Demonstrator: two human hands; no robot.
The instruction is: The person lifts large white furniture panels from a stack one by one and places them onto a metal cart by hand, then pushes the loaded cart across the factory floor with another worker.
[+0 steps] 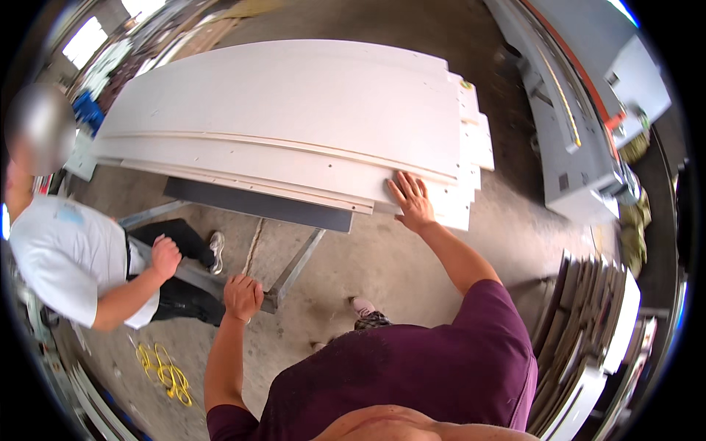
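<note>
My right hand (414, 203) lies with spread fingers on the near right corner of a stack of white boards (294, 92). Several boards overlap unevenly, their ends stepped at the right, and a few small dark holes show along the near ones. Lower left, my left hand (243, 297) is closed over the end of a grey metal frame (298, 266), next to its corner. The frame runs under the boards, and my fingertips are hidden behind the bar. A dark grey panel (257, 206) shows beneath the stack's near edge.
A co-worker (81, 257) in a white shirt stands at the left, a fist near the frame. Yellow cord (165, 375) lies coiled on the concrete floor. A long grey machine (566, 147) stands at the right, with stacked panels (588, 316) nearer me.
</note>
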